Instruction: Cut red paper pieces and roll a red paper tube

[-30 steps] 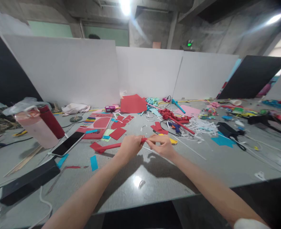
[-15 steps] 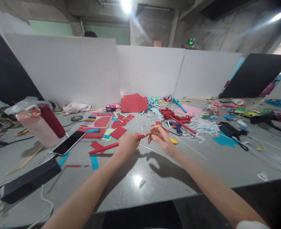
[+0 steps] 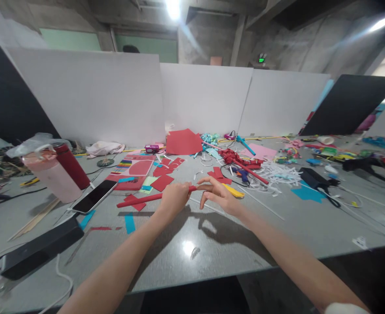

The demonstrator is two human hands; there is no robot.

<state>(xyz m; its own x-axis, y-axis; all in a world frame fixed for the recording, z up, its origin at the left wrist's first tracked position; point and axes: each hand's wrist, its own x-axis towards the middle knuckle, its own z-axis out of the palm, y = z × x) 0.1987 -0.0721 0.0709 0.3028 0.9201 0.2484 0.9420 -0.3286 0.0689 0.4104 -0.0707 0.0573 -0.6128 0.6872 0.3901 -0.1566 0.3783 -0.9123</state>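
Note:
My left hand [image 3: 175, 198] is wrapped round a thin red paper tube [image 3: 143, 200], whose long end sticks out to the left above the table. A short end of it pokes out on the right of the fist. Close to that end is my right hand [image 3: 220, 196], its fingers bent but apart and holding nothing; whether a fingertip touches the tube I cannot tell. Beneath the tube's left part lie a red paper piece [image 3: 136, 203] and a blue paper strip [image 3: 130, 223]. Beyond my right hand lie a yellow object [image 3: 234, 191] and red paper strips [image 3: 219, 175].
A phone [image 3: 95, 196], a pink bottle [image 3: 53, 174] and a black box-shaped device [image 3: 43, 246] stand or lie on the left. White paper shreds [image 3: 282, 174] and a red-wrapped stick [image 3: 249, 171] are at the right. White panels [image 3: 205, 100] close off the back.
The tube's left end has shifted slightly left and up. My right hand's fingers have opened out a little beside the tube's right end. My left hand keeps its grip.

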